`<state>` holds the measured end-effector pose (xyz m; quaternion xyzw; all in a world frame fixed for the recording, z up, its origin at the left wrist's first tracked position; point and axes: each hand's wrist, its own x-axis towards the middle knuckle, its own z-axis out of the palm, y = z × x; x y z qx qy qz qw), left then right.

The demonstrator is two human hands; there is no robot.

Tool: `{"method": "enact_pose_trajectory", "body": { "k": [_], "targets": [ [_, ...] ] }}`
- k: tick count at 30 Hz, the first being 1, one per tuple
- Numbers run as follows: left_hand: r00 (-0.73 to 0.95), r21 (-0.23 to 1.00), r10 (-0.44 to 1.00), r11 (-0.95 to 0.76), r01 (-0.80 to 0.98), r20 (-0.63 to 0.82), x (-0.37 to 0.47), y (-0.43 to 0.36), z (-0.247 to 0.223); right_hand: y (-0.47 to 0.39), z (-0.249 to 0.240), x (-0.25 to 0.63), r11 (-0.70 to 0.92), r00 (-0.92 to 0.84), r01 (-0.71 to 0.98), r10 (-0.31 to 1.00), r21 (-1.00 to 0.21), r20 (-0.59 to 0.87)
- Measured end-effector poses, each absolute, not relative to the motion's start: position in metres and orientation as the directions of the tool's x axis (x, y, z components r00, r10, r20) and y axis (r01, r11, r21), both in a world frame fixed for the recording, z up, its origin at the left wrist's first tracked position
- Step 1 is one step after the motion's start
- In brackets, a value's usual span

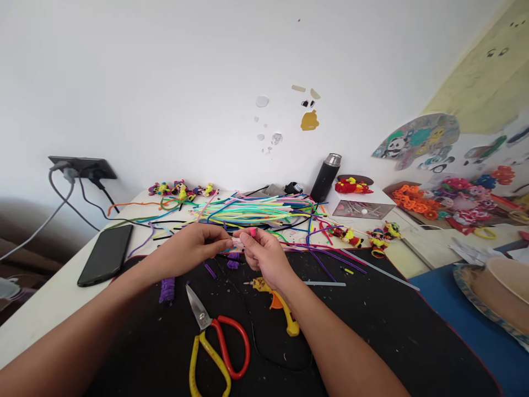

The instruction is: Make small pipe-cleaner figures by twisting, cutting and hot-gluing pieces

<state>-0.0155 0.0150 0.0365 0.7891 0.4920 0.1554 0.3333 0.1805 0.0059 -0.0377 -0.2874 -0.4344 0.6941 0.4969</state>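
Observation:
Over the back of the black mat (355,331), my two hands meet at their fingertips. The fingers of my left hand (202,246) are pinched on a small pale pink piece (237,241). My right hand (266,255) is closed around the other side of it, with a short bright pink piece (253,232) showing between thumb and forefinger. Their exact shape is too small to tell. Below my right hand lies a yellow glue gun (281,306), partly covered by the wrist. Scissors with red and yellow handles (215,342) lie partly open on the mat.
Behind the hands lies a pile of colourful pipe cleaners (252,210). A phone (106,255) is at left, purple coils (167,290) nearer. At the back right stand a black bottle (325,179) and a white box (361,207), with small figures (378,241) in front.

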Motion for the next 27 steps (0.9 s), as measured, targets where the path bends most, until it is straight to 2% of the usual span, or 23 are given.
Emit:
{"method": "enact_pose_trajectory", "body": {
  "k": [24, 27],
  "targets": [
    [0.476, 0.730, 0.874, -0.260, 0.632, -0.100, -0.0162, 0.0175, 0.0369, 0.0063, -0.0385, 0.1810, -0.140, -0.338, -0.425, 0.941, -0.894, 0.013],
    [0.466, 0.740, 0.882, -0.267, 0.617, -0.070, -0.0219, 0.0210, 0.0410, 0.0077, -0.0362, 0.1832, -0.093, -0.316, -0.386, 0.948, -0.918, 0.037]
  ]
}}
